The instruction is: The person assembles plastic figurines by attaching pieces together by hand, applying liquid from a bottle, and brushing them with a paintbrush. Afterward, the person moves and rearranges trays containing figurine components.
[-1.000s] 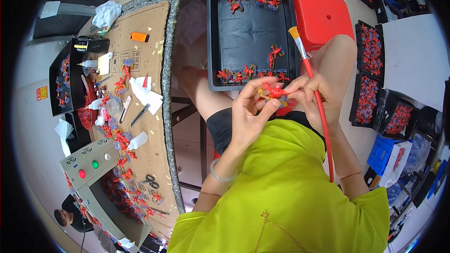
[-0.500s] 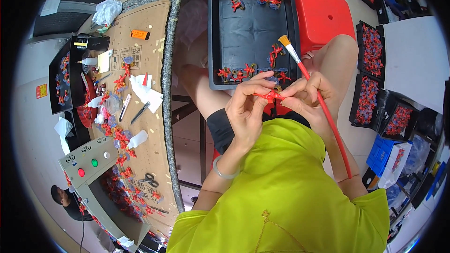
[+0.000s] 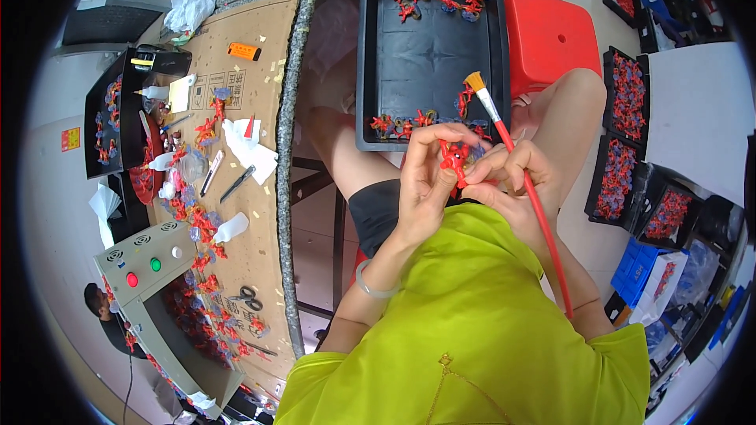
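Note:
A small red figurine [image 3: 454,159] with dark markings is pinched between my two hands above my lap, just off the near edge of the black tray. My left hand [image 3: 425,181] closes its thumb and fingers on the figurine's left side. The fingertips of my right hand [image 3: 516,177] grip its lower right side. Also tucked in my right hand is a paintbrush [image 3: 543,220] with a long red handle, its yellow bristles tipped up over the tray [image 3: 433,144]. Fingers hide part of the figurine. Several similar red figurines with bluish-yellow bases lie at the tray's two ends.
A red stool [image 3: 551,39] stands right of the tray. On the left, a cardboard-topped workbench [image 3: 260,260] carries figurines, white bottles, scissors [image 3: 250,299], a lighter [image 3: 244,51] and a grey machine [image 3: 150,256]. Filled trays [image 3: 628,90] sit at right. A person [image 3: 118,323] is behind the machine.
The figurine has turned from lying sideways to more upright between my fingers. My left fingers have lifted and curled over it. The brush has shifted with my right hand; the whole view moved slightly.

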Available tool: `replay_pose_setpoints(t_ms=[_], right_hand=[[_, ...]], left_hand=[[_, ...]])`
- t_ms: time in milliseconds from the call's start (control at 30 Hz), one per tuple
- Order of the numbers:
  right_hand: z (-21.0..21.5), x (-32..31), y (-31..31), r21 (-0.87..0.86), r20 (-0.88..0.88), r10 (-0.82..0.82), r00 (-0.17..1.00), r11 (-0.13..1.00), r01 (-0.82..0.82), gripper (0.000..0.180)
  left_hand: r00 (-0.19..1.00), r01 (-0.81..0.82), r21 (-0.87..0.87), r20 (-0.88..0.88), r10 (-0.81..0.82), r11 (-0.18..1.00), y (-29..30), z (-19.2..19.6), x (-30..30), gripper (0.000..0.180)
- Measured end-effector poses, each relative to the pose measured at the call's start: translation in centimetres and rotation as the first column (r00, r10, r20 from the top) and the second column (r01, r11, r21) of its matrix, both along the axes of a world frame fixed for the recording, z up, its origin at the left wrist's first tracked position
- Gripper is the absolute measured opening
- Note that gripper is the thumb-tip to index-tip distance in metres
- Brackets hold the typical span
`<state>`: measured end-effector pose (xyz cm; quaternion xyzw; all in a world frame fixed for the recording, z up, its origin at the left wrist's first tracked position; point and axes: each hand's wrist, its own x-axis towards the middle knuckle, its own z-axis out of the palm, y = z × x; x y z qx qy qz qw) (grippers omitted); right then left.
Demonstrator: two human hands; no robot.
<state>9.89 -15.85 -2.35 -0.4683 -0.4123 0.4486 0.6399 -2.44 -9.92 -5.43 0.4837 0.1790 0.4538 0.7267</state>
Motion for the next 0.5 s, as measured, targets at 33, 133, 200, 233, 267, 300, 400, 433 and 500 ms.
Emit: replay_pose_setpoints(t_ms=[33,133,200,233,267,300,400,433,500], right_hand=[[0.2,0.1,0.1,0.002,-0.001,0.010,1.000,1.000,-0.010,0.040],[1.4,1.4,0.4,-0.055,-0.178,-0.016,0.984,0.998,0.006,0.036],[1.2,3.4,0.9,-0.085,-0.030,-0.159,0.987,0.984,0.156,0.031],[1.1,3.9,1.1,-0.086,-0.029,-0.154,0.988,0.985,0.151,0.031],[0.9,4.3,1.3,-0.102,-0.004,-0.152,0.988,0.983,0.150,0.030],[0.8,4.5,1.4,-0.120,0.020,-0.150,0.988,0.981,0.151,0.028],[0.2,4.6,1.4,-0.151,0.032,-0.124,0.992,0.980,0.128,0.028],[0.0,4.6,1.4,-0.153,0.033,-0.124,0.992,0.980,0.128,0.028],[-0.4,4.5,1.5,-0.174,-0.002,-0.137,0.991,0.976,0.134,0.029]], left_hand=[[0.997,0.034,-0.105,0.070,-0.026,0.994,-0.2,-0.6,-0.2,0.026],[0.972,0.139,-0.279,0.221,-0.077,0.950,-0.1,0.0,-0.5,0.034],[0.847,0.474,-0.472,0.477,-0.237,0.744,0.4,-0.1,-1.1,0.045],[0.819,0.528,-0.513,0.519,-0.246,0.677,0.3,0.2,-1.0,0.052],[0.820,0.525,-0.513,0.520,-0.241,0.679,0.2,0.1,-1.0,0.052],[0.750,0.601,-0.468,0.612,-0.252,0.648,0.1,0.1,-1.0,0.052],[0.722,0.649,-0.507,0.646,-0.248,0.568,0.1,0.8,-1.4,0.052],[0.731,0.654,-0.527,0.625,-0.274,0.542,0.2,0.9,-1.5,0.050],[0.739,0.658,-0.548,0.604,-0.300,0.517,0.2,0.9,-1.6,0.049]])
